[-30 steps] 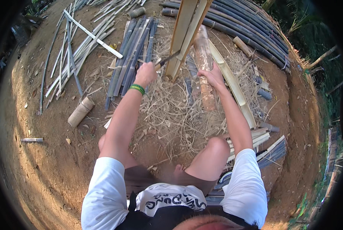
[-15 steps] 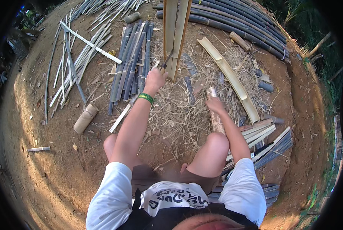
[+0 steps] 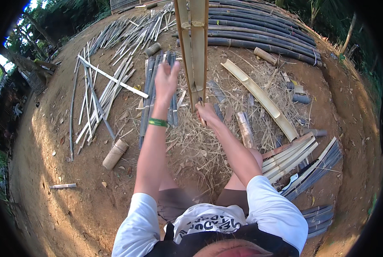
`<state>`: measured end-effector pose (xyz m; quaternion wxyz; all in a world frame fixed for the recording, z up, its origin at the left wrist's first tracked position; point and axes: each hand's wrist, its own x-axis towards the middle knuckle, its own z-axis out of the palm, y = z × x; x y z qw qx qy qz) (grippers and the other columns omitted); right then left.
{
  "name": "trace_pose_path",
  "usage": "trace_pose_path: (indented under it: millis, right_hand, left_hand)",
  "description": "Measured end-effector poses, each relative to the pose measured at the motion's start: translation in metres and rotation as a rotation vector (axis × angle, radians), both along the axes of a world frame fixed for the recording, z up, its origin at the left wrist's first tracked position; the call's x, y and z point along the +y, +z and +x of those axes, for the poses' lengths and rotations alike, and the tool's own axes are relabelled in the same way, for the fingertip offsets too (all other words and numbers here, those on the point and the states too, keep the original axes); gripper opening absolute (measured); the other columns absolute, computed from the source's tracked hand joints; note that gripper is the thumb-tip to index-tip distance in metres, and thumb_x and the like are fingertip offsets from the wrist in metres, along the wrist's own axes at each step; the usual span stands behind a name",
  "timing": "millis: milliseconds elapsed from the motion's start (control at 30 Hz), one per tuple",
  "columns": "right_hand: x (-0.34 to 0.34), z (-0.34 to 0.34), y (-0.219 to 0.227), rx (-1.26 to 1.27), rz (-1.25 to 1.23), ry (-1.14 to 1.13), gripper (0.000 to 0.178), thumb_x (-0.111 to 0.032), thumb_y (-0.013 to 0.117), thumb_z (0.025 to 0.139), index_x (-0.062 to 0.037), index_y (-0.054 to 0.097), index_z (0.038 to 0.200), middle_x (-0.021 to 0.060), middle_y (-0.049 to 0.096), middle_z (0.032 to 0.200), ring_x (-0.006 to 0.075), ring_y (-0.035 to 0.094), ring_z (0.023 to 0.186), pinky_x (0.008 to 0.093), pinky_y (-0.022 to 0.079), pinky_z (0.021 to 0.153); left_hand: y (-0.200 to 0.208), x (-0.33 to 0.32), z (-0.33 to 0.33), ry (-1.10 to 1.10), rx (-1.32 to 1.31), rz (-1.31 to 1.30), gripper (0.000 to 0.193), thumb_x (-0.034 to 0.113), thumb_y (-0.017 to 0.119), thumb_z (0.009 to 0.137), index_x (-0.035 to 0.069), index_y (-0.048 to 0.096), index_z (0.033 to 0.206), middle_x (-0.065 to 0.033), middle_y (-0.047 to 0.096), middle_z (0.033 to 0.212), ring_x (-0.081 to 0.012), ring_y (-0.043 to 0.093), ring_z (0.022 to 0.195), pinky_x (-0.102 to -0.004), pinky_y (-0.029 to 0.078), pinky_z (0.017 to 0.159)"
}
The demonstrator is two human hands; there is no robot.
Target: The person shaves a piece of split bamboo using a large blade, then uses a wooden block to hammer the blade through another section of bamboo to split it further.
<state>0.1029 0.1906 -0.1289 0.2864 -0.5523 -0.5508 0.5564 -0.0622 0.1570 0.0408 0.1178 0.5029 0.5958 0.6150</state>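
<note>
A tall bamboo pole (image 3: 198,43), split lengthwise with its pale inside showing, rises in front of me. At its lower end my right hand (image 3: 206,112) is wrapped around the handle of a knife (image 3: 200,100), whose blade is mostly hidden at the bamboo. My left hand (image 3: 166,81), with a green band on its wrist, is raised just left of the pole, its fingers apart and holding nothing. A short round wooden stick (image 3: 245,129) lies beside my right knee, not held by either hand.
Dark bamboo strips (image 3: 146,103) lie left of the pole, beyond a short bamboo section (image 3: 115,153). To the right rest a half-split bamboo trough (image 3: 260,99) and a bundle of slats (image 3: 292,160). Shavings (image 3: 191,147) litter the ground. Long dark poles (image 3: 260,36) lie at the back.
My left hand has let go of the knife and lifted up and away from it. The right hand has released the wooden stick and moved left onto the knife handle. The view has shifted.
</note>
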Motion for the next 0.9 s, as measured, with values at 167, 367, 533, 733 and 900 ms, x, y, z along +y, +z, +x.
trace_pose_path:
  millis: [167,367,533,733,900]
  right_hand:
    - [-0.069,0.023,0.016,-0.107,-0.022,0.1,0.032,-0.03,0.056,0.107,-0.0011,0.062,0.093,0.003,0.059,0.07,0.0149,0.058,0.061,0.0363,0.048,0.058]
    - [-0.055,0.028,0.011,-0.298,0.083,0.139,0.027,-0.029,0.072,0.097,-0.0037,0.064,0.092,0.0039,0.062,0.07,0.0153,0.06,0.062,0.0366,0.049,0.06]
    - [-0.038,0.035,0.0,-0.08,-0.122,0.169,0.017,-0.014,0.077,0.089,-0.0036,0.063,0.093,0.002,0.058,0.067,0.0113,0.056,0.059,0.0321,0.047,0.054]
    - [0.039,0.067,-0.013,0.477,-0.606,0.139,0.016,-0.003,0.07,0.092,-0.0032,0.054,0.092,0.0008,0.053,0.065,0.0101,0.051,0.05,0.0259,0.045,0.046]
    - [0.061,0.056,-0.044,0.132,-0.28,-0.028,0.025,-0.014,0.075,0.094,0.0011,0.062,0.08,0.0068,0.06,0.066,0.0187,0.058,0.053,0.0359,0.046,0.048]
  left_hand:
    - [0.132,0.01,0.019,-0.218,0.204,0.624,0.077,0.052,0.072,0.096,-0.009,0.05,0.137,-0.0228,0.065,0.123,-0.0277,0.062,0.116,-0.0394,0.052,0.093]
    - [0.149,0.018,0.058,0.22,0.251,0.784,0.031,0.027,0.059,0.106,-0.003,0.065,0.11,-0.0231,0.07,0.088,-0.042,0.069,0.081,-0.0479,0.051,0.072]
    - [0.155,0.06,0.023,0.407,0.383,0.685,0.034,0.029,0.058,0.106,-0.004,0.064,0.109,-0.0269,0.069,0.089,-0.0479,0.067,0.084,-0.0529,0.05,0.073]
    - [0.166,0.092,-0.015,0.41,0.358,0.58,0.036,0.033,0.055,0.106,-0.001,0.063,0.115,-0.029,0.071,0.094,-0.05,0.068,0.089,-0.0553,0.051,0.075]
    - [0.163,0.111,-0.012,0.449,0.402,0.528,0.034,0.032,0.055,0.105,0.001,0.063,0.117,-0.029,0.071,0.096,-0.0504,0.068,0.092,-0.0562,0.05,0.077]
